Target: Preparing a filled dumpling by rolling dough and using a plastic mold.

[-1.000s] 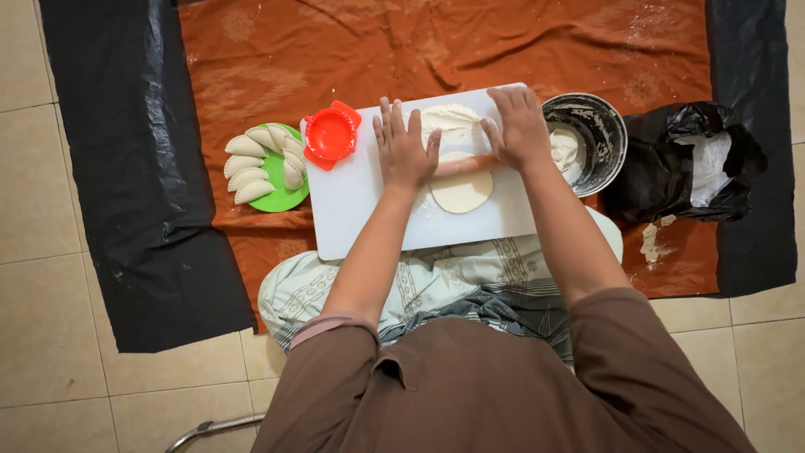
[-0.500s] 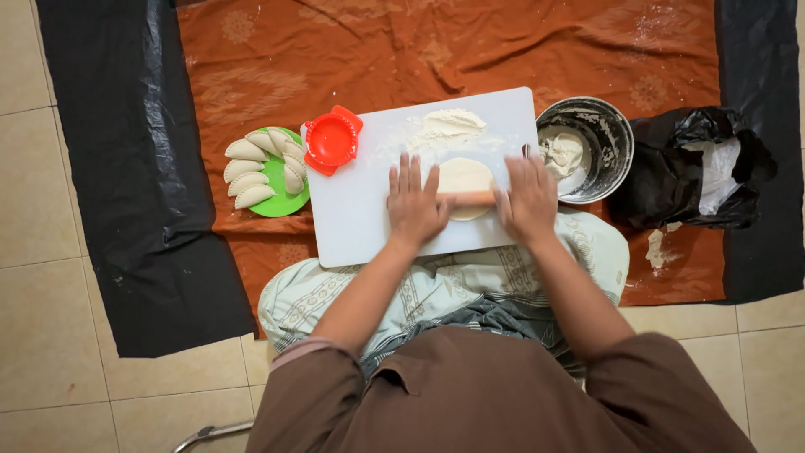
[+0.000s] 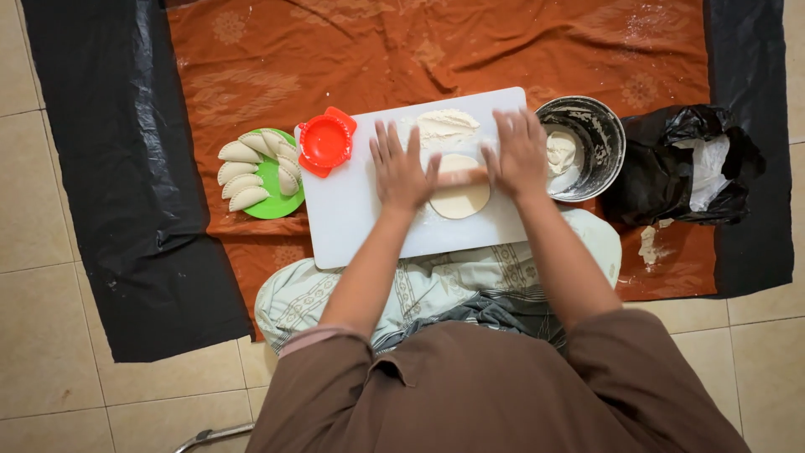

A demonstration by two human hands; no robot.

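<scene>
My left hand (image 3: 402,172) and right hand (image 3: 518,155) lie palm-down with fingers spread flat, pressing on a slim wooden rolling pin (image 3: 459,177) that spans the gap between them; neither hand is closed around it. The pin lies across a round sheet of dough (image 3: 459,200) on the white cutting board (image 3: 352,226), toward the board's right half and nearer its front edge. A small mound of flour (image 3: 447,126) sits at the board's far edge, just beyond the dough. A red dumpling press (image 3: 326,141) overlaps the board's far left corner. Left of the board, a green plate (image 3: 281,201) carries folded dumplings (image 3: 243,176). Off the board's right edge stands a metal bowl (image 3: 599,138) holding what appears to be more dough, though motion blur makes this uncertain; a black plastic bag (image 3: 671,168) lies beside it. All rest on an orange cloth (image 3: 335,50).
</scene>
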